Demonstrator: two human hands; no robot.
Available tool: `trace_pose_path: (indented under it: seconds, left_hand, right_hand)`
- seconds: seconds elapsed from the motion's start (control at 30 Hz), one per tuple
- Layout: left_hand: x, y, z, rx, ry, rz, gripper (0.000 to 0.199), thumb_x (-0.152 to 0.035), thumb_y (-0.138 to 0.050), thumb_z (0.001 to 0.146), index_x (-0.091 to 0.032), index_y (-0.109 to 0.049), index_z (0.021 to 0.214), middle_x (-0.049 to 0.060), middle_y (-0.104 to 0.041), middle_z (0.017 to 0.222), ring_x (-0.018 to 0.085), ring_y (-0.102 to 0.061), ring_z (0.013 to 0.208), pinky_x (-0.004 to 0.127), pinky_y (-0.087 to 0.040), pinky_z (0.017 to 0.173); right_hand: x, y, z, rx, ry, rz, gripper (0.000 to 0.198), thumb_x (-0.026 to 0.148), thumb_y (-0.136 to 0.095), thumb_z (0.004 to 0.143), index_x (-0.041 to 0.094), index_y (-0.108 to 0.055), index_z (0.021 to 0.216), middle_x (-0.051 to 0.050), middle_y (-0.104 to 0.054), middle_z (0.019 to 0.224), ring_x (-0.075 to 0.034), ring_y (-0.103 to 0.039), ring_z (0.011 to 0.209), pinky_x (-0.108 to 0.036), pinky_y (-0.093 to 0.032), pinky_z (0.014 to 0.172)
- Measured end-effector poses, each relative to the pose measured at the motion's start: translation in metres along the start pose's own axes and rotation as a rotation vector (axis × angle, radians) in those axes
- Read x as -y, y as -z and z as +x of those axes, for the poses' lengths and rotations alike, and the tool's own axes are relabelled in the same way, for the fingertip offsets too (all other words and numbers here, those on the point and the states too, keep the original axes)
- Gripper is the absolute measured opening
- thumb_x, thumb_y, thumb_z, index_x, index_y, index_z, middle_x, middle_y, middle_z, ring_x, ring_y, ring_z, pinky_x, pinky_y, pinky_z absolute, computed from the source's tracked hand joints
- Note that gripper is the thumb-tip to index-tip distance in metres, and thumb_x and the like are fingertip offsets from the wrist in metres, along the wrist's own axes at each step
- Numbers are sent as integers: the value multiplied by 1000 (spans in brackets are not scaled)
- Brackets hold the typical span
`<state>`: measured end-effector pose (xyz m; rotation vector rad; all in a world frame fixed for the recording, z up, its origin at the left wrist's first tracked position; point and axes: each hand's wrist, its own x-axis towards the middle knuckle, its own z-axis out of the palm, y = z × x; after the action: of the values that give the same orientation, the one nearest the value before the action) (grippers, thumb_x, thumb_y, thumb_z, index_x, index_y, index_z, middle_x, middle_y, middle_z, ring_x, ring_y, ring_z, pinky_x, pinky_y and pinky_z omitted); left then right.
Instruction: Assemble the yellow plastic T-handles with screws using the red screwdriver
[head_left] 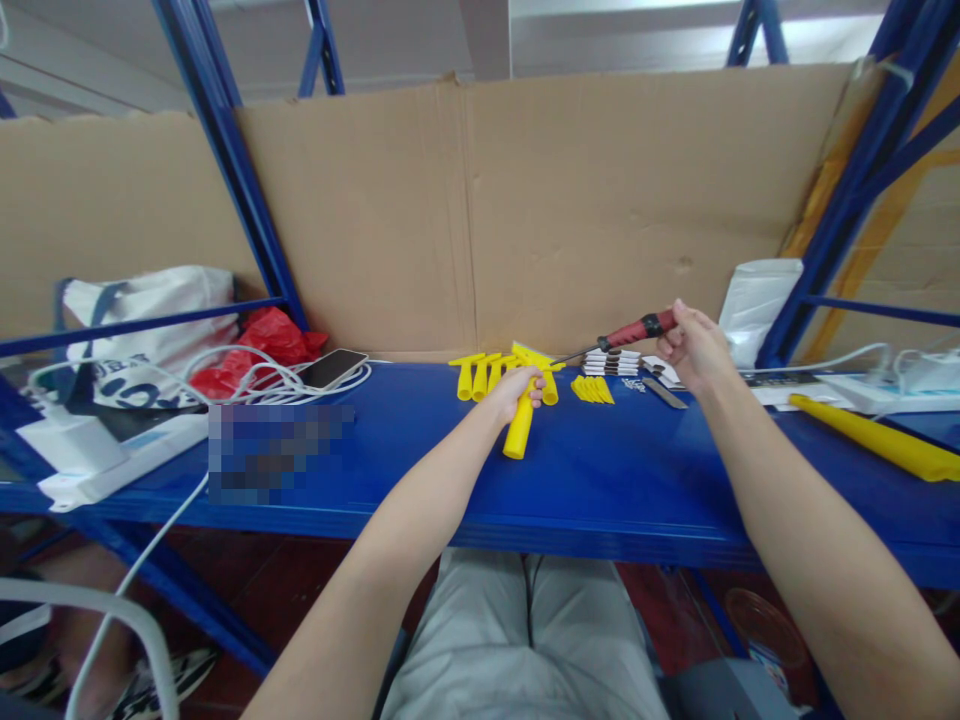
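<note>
My left hand [520,392] is closed around the handle of a yellow scraper [517,436], whose wide head points away from me. In my right hand [696,345] is the end of a screwdriver [630,334] with a red and black handle. Its thin shaft slants down to the left and reaches the scraper's head; the exact contact is too small to make out. Several more yellow scrapers [478,380] lie in a row just behind my left hand. Small yellow pieces [592,390] are fanned out to the right of them.
Stacked white-and-dark packets [611,362], tiny metal parts [634,384] and a flat metal blade [664,393] lie toward the back right. A long yellow object [877,436] rests at far right. Cables, a phone [334,369] and a power strip [135,458] occupy the left. Cardboard [600,200] backs the blue shelf.
</note>
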<state>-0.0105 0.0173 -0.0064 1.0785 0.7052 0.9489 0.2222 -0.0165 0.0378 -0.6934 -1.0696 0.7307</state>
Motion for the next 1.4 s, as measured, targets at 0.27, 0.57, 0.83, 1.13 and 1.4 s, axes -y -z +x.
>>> trace_pose_path:
  seconds: [0.27, 0.57, 0.83, 1.13, 1.4]
  left_hand:
    - [-1, -2, -1, -6, 17, 8, 16, -5, -35, 77, -18, -37, 67, -7, -36, 45, 3, -29, 30, 14, -21, 31]
    - [0, -2, -1, 2, 18, 3, 17, -6, -36, 77, -18, -37, 66, -7, -36, 46, 3, -29, 29, 14, -21, 31]
    - [1, -1, 0, -1, 18, 3, 16, -6, -36, 77, -18, -37, 66, -7, -36, 46, 3, -29, 30, 14, -21, 32]
    - [0, -2, -2, -17, 26, 7, 17, -5, -35, 78, -18, -37, 66, -7, -36, 46, 2, -29, 30, 14, -20, 32]
    - [-1, -2, -2, -8, 28, 5, 16, -5, -35, 77, -18, -38, 67, -7, -36, 47, 3, -29, 30, 14, -21, 32]
  right_hand:
    - [3, -2, -2, 30, -41, 24, 25, 36, -68, 67, 20, -49, 65, 6, -47, 50, -5, -44, 40, -17, -34, 35]
    - [0, 0, 0, -4, 16, 36, 38, 43, -72, 60, 20, -41, 61, 8, -42, 47, -5, -40, 36, -17, -31, 30]
    - [1, -1, -1, 12, -4, 5, 30, 44, -68, 66, 21, -49, 67, 9, -33, 40, -5, -34, 32, -18, -30, 32]
    - [1, 1, 0, 33, -5, 34, 28, 38, -68, 68, 19, -47, 63, 6, -47, 50, -5, -40, 37, -17, -31, 33]
    - [-3, 2, 3, -7, 11, 9, 39, 45, -70, 62, 20, -40, 60, 8, -40, 46, -5, -38, 35, -19, -29, 31]
